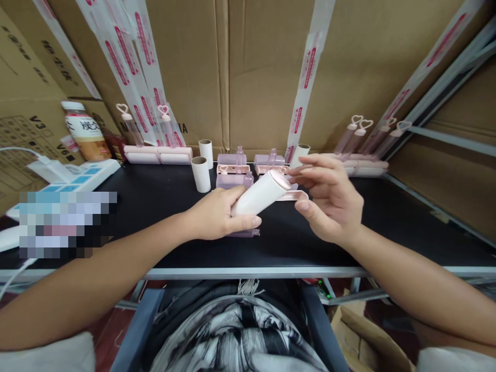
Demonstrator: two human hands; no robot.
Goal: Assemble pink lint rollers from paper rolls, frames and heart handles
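My left hand [222, 214] is closed around a white cardboard tube [258, 196], which tilts up to the right. A pale pink disc [281, 179] sits at the tube's upper end. Just right of that end is my right hand [329, 196], fingers apart and curved, with nothing visible in it. Behind and partly under the tube lie translucent mauve bottles [233, 181] and pink plastic holders [296, 195], some hidden by my hands. Two open white tubes [201, 174] stand upright to the left, and another tube [301, 151] stands behind my right hand.
Pink holders with heart-topped wands stand at the back left [158, 155] and back right [366, 168] of the black table [310, 253]. A power strip [104, 173], a drink bottle [86, 132] and a blurred-out patch are at left. Cardboard boxes [263, 77] wall the back.
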